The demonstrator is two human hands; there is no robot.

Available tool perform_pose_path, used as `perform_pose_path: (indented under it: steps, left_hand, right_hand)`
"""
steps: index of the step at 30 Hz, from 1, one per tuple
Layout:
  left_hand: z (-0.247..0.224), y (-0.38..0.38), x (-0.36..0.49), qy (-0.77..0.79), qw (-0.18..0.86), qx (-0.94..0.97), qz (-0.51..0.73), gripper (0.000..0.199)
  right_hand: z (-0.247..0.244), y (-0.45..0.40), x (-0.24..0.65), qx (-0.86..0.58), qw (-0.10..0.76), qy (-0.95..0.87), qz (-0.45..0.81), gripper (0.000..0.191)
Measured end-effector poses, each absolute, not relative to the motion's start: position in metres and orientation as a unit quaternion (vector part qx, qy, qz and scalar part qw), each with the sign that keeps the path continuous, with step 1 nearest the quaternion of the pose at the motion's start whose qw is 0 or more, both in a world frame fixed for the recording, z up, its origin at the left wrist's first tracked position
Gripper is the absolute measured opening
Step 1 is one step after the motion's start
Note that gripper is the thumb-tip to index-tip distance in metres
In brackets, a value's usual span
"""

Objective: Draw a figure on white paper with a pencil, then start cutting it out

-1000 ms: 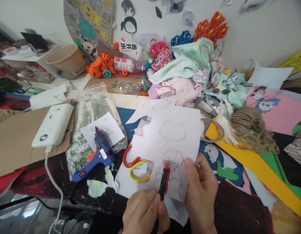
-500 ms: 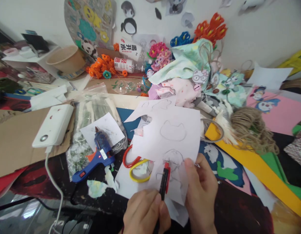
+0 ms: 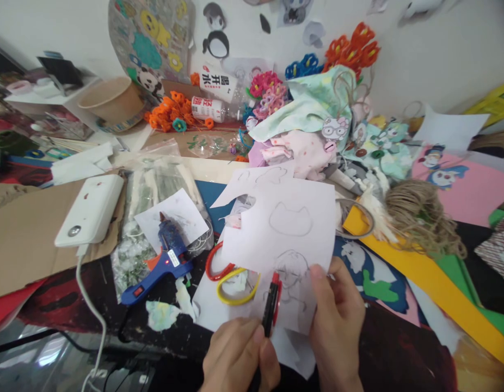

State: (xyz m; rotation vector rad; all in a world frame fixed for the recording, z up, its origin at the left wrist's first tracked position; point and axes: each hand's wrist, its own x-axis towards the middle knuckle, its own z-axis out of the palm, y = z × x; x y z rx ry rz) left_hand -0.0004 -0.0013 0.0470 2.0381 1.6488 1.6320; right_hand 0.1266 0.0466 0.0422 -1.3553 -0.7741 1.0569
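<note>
My left hand (image 3: 239, 354) is closed around a black pen (image 3: 270, 307) with a red end and red clip. The red end points away from me, over the drawing of a figure's head and shoulders on a white paper sheet (image 3: 252, 245). That sheet has cut-out edges on its left and also bears a pencilled cat-head outline. At its lower right edge my right hand (image 3: 337, 321) grips the paper between thumb and fingers. Red and yellow scissor handles (image 3: 238, 296) show beside the sheet; the blades are hidden.
To the left lie a blue glue gun (image 3: 170, 256) on paper and a white power bank (image 3: 90, 211) with a cable. Tape (image 3: 372, 220), twine (image 3: 419, 218) and a yellow strip (image 3: 435, 288) are at right. Fabric (image 3: 301, 149) and orange yarn flowers (image 3: 170, 111) sit behind.
My left hand and the pen have shifted slightly left and down, uncovering more of the drawn figure. My right hand keeps its grip on the paper.
</note>
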Motion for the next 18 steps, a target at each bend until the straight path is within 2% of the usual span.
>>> perform_pose_path:
  steps: [6, 13, 18]
  left_hand:
    - [0.042, 0.006, 0.006, 0.524, -0.014, 0.638, 0.564, 0.008]
    - [0.046, 0.011, 0.006, 0.504, -0.037, 0.666, 0.549, 0.010]
    - [0.052, 0.006, 0.003, 0.525, 0.012, 0.673, 0.520, 0.019]
  right_hand:
    - [0.045, 0.048, 0.125, -0.581, 0.591, -0.335, 0.448, 0.026]
    - [0.048, 0.049, 0.124, -0.575, 0.591, -0.333, 0.458, 0.027]
    - [0.045, 0.048, 0.126, -0.589, 0.582, -0.340, 0.446, 0.025]
